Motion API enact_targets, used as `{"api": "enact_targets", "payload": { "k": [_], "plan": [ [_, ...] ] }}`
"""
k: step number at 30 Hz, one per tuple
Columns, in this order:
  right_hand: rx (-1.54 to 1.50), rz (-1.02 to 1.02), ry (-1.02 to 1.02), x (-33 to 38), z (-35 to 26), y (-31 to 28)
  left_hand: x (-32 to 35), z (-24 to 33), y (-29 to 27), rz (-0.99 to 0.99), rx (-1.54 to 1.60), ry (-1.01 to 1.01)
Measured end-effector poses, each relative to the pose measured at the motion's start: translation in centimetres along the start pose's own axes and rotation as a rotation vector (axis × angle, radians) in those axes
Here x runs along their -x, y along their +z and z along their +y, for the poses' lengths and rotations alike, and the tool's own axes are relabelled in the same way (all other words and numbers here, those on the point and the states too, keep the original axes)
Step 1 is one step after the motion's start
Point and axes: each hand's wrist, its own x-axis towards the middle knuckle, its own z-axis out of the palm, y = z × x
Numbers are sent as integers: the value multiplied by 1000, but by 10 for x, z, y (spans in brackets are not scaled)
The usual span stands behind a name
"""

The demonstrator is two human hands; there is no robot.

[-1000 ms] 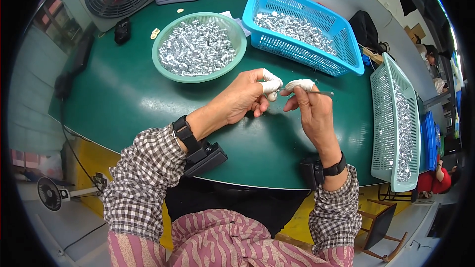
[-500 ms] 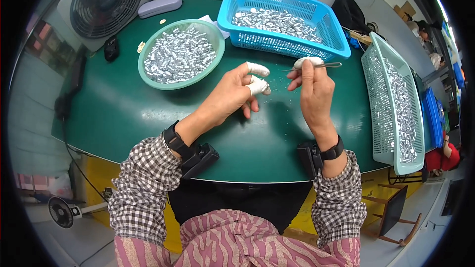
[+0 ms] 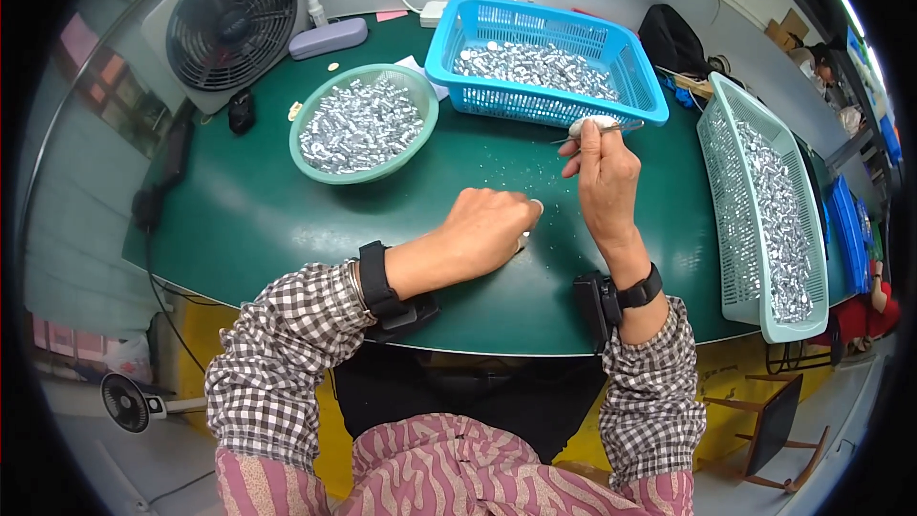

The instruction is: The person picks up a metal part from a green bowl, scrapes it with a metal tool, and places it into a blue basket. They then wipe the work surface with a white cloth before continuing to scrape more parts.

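Note:
My right hand [image 3: 608, 177] is closed round a thin pair of metal tweezers [image 3: 628, 126], held in front of the blue basket. White wrapping covers a fingertip of that hand. My left hand [image 3: 485, 231] is turned back up over the middle of the table, fingers curled under and partly hidden. A whitish bit shows by its fingertips, and I cannot make out whether it is wrapping or a small part. Tiny pale crumbs lie on the table between my hands. A round green basket [image 3: 427, 124] full of small silvery metal parts [image 3: 358, 129] stands left of them.
At the back stands a blue basket [image 3: 549, 115] of similar parts. A long pale green basket [image 3: 740, 277] of parts occupies the right side. A box fan [image 3: 234, 24], a purple case [image 3: 328, 38] and a spray bottle [image 3: 315, 10] are at the back left.
My left hand has come down nearer me, rolling over so its back faces up and its fingers curl under. My right hand keeps the tweezers at nearly the same place. The view has shifted slightly.

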Motion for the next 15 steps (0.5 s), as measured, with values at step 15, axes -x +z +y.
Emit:
{"api": "enact_targets", "payload": {
  "k": [15],
  "plan": [
    [-30, 54, -1, 0, -2, -5, -62, -10, -46, 357, 71, -89]
  ]
}}
